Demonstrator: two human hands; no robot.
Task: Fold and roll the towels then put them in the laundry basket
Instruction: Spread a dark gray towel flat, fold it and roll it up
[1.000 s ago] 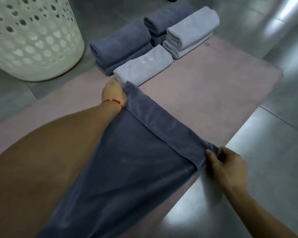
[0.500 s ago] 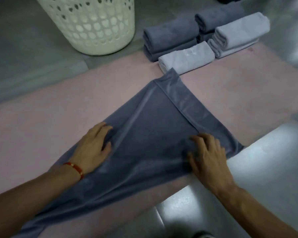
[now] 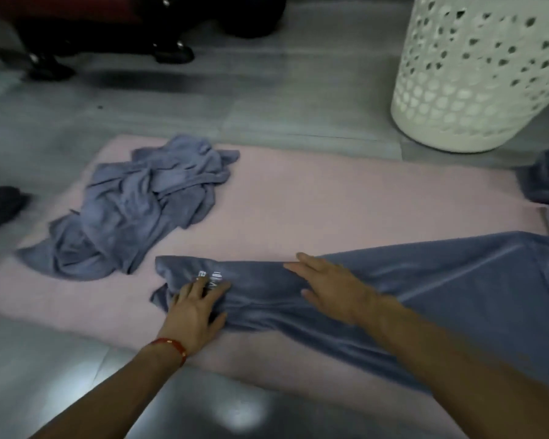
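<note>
on the pink mat [image 3: 298, 198], well to the left of your hands and a little beyond them, a crumpled pile of grey-blue towels [image 3: 137, 204] is lying in a heap, apart from the towel you are working on. further left, off the mat, a dark object [image 3: 0, 205] is sitting on the grey floor [image 3: 61, 359]; i cannot tell what it is.

your left hand [image 3: 194, 308], with a red bracelet [image 3: 171, 345] at the wrist, is pressing flat on the bunched left end of the blue towel [image 3: 441, 299], fingers spread and straight, the fingertips lying on or just beside some white lettering [image 3: 211, 278] on the cloth. nothing is being pinched there; the palm is simply resting on the fabric.

just to the right of that hand, your right hand [image 3: 333, 286] is lying on the same towel, fingers straight and close together, pointing left toward the rumpled end. it is touching the cloth with a flat palm, not gripping it.

from under both hands the towel is stretching away to the right across the mat, widening as it goes and running out of view.

beyond your right hand, well apart from it, the white perforated laundry basket [image 3: 476, 90] is standing upright on the floor past the mat's far edge. at the far right edge a bit of folded blue towel [image 3: 545, 179] is showing.
</note>
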